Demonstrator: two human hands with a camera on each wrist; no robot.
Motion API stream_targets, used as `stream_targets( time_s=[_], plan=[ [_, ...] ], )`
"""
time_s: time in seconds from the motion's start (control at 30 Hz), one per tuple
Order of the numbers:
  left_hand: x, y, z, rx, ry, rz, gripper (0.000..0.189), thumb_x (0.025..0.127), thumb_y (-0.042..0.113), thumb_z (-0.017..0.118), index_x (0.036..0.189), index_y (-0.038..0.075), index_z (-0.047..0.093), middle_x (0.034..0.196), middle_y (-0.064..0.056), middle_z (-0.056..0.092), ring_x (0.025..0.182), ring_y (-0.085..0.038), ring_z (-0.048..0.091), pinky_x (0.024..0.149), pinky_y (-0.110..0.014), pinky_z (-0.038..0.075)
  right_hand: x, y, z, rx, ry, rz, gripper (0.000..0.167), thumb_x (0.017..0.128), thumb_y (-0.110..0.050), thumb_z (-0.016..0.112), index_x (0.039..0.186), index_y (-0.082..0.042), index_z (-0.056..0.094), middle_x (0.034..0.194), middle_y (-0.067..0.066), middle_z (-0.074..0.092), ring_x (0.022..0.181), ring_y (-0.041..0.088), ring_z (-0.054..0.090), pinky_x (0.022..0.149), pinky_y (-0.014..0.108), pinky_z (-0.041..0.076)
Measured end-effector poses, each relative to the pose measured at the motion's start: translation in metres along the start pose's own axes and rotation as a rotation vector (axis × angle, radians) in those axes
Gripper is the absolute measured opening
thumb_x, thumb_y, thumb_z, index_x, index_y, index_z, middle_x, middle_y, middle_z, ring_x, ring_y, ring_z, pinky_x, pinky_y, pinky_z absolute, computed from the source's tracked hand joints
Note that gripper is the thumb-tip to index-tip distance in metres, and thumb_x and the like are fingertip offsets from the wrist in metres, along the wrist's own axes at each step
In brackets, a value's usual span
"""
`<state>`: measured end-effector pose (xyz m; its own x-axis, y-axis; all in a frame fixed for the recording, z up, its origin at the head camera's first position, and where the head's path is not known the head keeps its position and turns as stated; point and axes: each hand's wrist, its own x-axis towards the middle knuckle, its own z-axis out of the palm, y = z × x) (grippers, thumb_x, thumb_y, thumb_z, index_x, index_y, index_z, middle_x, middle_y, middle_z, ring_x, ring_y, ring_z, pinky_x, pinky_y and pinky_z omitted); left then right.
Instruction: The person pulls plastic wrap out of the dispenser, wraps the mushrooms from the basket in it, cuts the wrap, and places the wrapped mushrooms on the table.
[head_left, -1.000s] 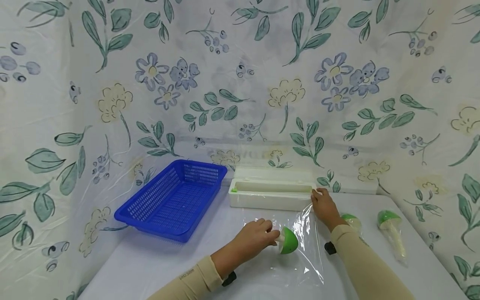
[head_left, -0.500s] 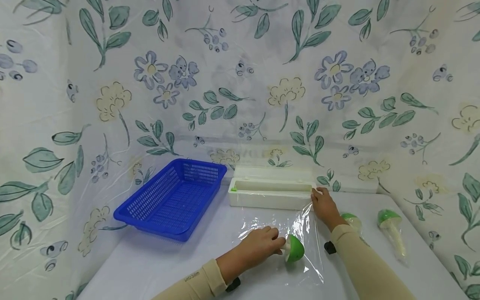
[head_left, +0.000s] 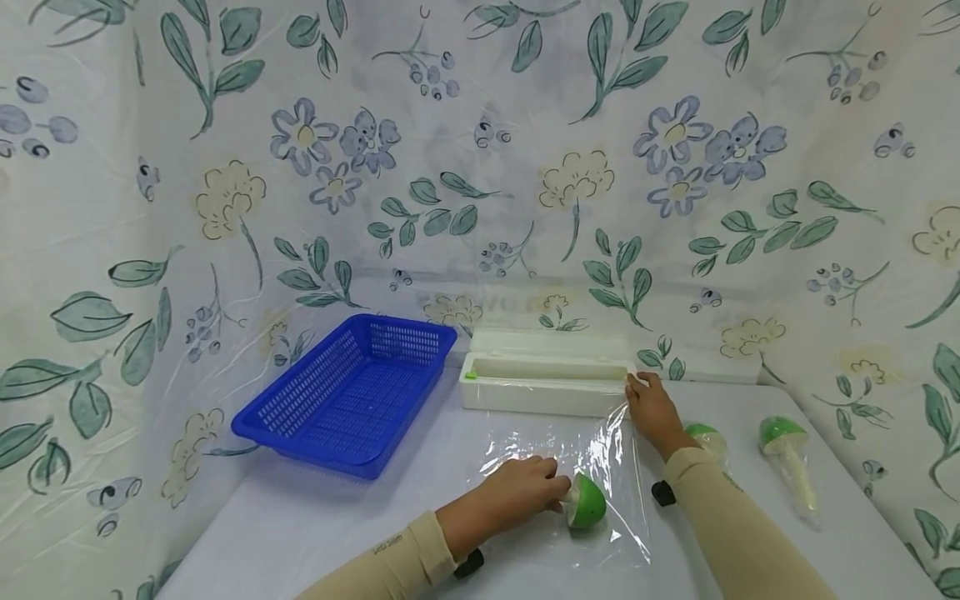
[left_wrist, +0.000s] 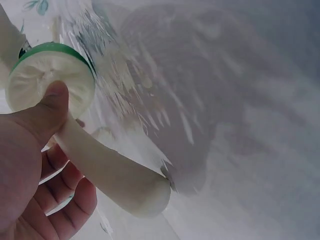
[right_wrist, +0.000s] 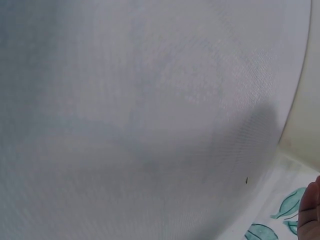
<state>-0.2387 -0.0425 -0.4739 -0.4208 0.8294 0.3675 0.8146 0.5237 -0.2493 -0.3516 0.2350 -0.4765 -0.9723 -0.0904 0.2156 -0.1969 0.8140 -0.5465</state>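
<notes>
My left hand [head_left: 517, 500] pinches the pale stem of a green-capped toy mushroom [head_left: 588, 502]. Its cap points right, over a sheet of clear cling film [head_left: 540, 433] spread on the table. In the left wrist view, thumb and fingers close round the stem [left_wrist: 112, 172] just under the cap. At the back, the film runs from a white cling film dispenser [head_left: 540, 400] with its lid raised. My right hand [head_left: 654, 412] grips the right end of that dispenser; the right wrist view catches only a bit of a finger [right_wrist: 310, 210].
Left of the dispenser stands a blue plastic basket [head_left: 367, 396]. Two film-wrapped green-capped mushrooms lie to the right: one mushroom [head_left: 783, 458] in full view, the other mushroom [head_left: 707, 440] partly behind my right arm. A floral sheet [head_left: 480, 167] hangs behind the white table [head_left: 315, 533].
Over the last second my left hand has moved the mushroom slightly to the right and nearer to me above the film. My right hand has stayed on the dispenser's end.
</notes>
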Motion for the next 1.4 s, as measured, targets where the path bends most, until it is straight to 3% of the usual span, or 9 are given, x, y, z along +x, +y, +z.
stream_targets(
  time_s=[0.5, 0.67, 1.0, 1.13, 1.4],
  plan=[
    [0.0, 0.004, -0.005, 0.058, -0.082, 0.0, 0.034, 0.08, 0.051, 0.07, 0.093, 0.021, 0.061, 0.078, 0.009, 0.051, 0.065, -0.005, 0.05, 0.047, -0.019, 0.037, -0.001, 0.002, 0.002, 0.005, 0.004, -0.019, 0.048, 0.107, -0.023, 0.033, 0.144, 0.007, 0.037, 0.145, 0.027, 0.031, 0.127, 0.049, 0.039, 0.099, 0.059, 0.036],
    [0.0, 0.0, -0.006, 0.067, -0.077, 0.004, 0.034, 0.08, 0.051, 0.07, 0.091, 0.02, 0.061, 0.077, 0.009, 0.052, 0.064, -0.006, 0.05, 0.049, -0.02, 0.039, 0.003, 0.003, -0.003, -0.025, 0.02, -0.087, 0.046, 0.106, -0.021, 0.036, 0.14, 0.01, 0.042, 0.139, 0.031, 0.038, 0.124, 0.05, 0.041, 0.1, 0.06, 0.035],
    [-0.005, -0.004, -0.009, 0.069, -0.065, -0.005, 0.034, 0.083, 0.052, 0.068, 0.095, 0.02, 0.064, 0.08, 0.009, 0.055, 0.066, -0.007, 0.053, 0.051, -0.02, 0.041, 0.004, 0.0, -0.014, -0.077, -0.105, -0.109, 0.057, 0.106, -0.031, 0.034, 0.146, 0.01, 0.03, 0.146, 0.033, 0.029, 0.131, 0.053, 0.032, 0.105, 0.061, 0.026],
    [-0.012, -0.006, -0.018, 0.057, -0.047, -0.025, 0.032, 0.083, 0.049, 0.07, 0.095, 0.02, 0.064, 0.081, 0.008, 0.054, 0.066, -0.007, 0.052, 0.051, -0.021, 0.041, -0.003, -0.004, -0.02, -0.111, -0.072, -0.133, 0.058, 0.104, -0.031, 0.04, 0.148, 0.006, 0.028, 0.147, 0.031, 0.029, 0.131, 0.052, 0.03, 0.104, 0.062, 0.027],
    [-0.039, -0.016, -0.04, 0.008, -0.041, -0.043, 0.026, 0.083, 0.037, 0.077, 0.094, 0.018, 0.063, 0.086, 0.005, 0.051, 0.069, -0.008, 0.047, 0.056, -0.022, 0.04, -0.043, -0.01, -0.04, -0.165, 0.102, -0.327, 0.038, 0.094, -0.014, 0.063, 0.128, 0.002, 0.057, 0.128, 0.021, 0.052, 0.121, 0.042, 0.045, 0.098, 0.057, 0.039]
  ],
)
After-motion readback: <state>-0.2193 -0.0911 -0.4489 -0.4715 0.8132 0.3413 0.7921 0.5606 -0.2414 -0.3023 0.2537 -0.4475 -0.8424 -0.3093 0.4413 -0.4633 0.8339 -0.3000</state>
